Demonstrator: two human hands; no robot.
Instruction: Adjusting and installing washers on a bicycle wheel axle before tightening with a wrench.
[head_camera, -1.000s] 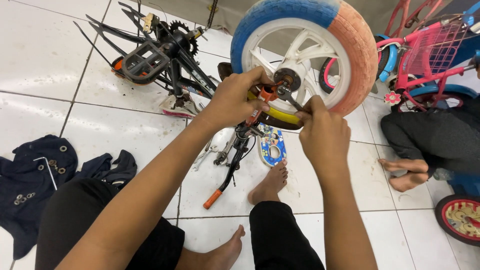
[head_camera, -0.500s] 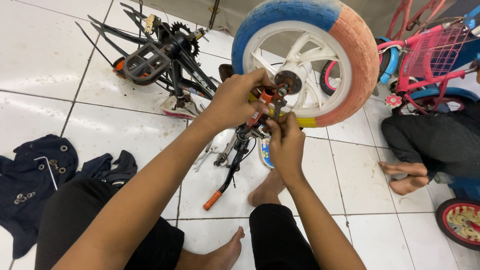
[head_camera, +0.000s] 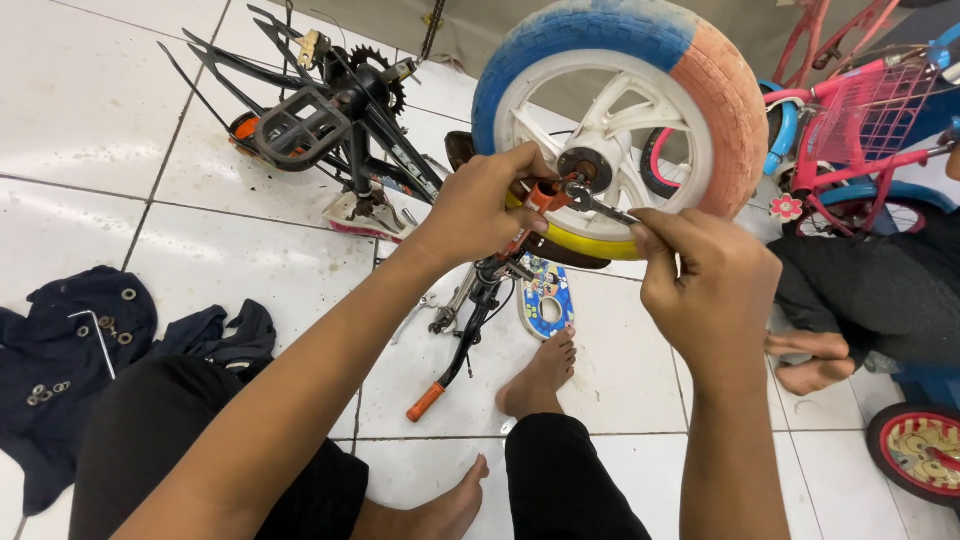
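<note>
While the white tiled floor (head_camera: 100, 120) spreads out under everything, a small bike lies upside down on it, and its wheel (head_camera: 620, 110) sticks up in the middle of the view. The wheel has a white middle with thick spokes, and its tyre is blue on one side and faded orange on the other. Behind it on the left are the black frame and pedal (head_camera: 300, 125) of the bike. A pink bike with a basket (head_camera: 860, 110) stands at the right, near another person's bare feet (head_camera: 815, 360). A dark blue cloth (head_camera: 70, 350) with small metal rings on it lies on the floor at the left. The person's own bare foot (head_camera: 540, 375) rests on the floor below the wheel, beside a black bar with an orange grip (head_camera: 450, 365). The left hand (head_camera: 480, 205) is closed around the orange fork end (head_camera: 545, 195) right by the middle of the wheel. The right hand (head_camera: 710, 285) is closed too, and its fingers pinch a thin metal wrench (head_camera: 605, 208) whose tip sits on the nut at the wheel's middle.
</note>
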